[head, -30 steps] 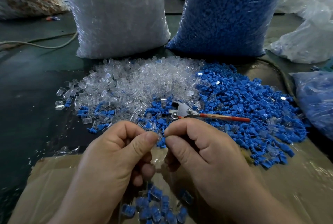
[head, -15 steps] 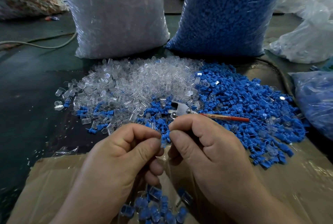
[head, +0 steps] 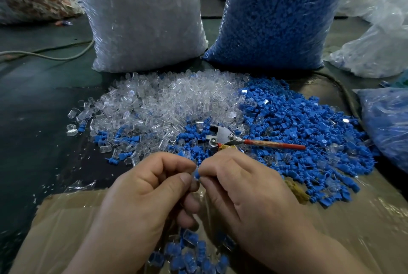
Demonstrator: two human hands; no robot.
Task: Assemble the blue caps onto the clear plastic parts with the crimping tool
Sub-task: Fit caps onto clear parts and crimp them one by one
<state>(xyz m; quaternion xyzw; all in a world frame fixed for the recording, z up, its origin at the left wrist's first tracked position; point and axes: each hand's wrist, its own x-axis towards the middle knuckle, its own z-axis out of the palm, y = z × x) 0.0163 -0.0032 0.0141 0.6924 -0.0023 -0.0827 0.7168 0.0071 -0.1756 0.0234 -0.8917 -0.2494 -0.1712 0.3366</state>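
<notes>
Fingers of left hand (head: 143, 187) and right hand (head: 245, 187) pinch one blue cap (head: 197, 174); crimping tool (head: 223, 135) lies free just beyond.

Matt blue plastic caps (head: 309, 123), glossy clear plastic parts (head: 165, 101), bare-metal crimping tool (head: 223, 135), perhaps film-covered cardboard (head: 66, 225)

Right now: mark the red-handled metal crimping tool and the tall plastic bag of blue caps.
Red-handled metal crimping tool (head: 221, 133): head view, steel head by the pivot.
Tall plastic bag of blue caps (head: 276, 15): head view, front face.
</notes>
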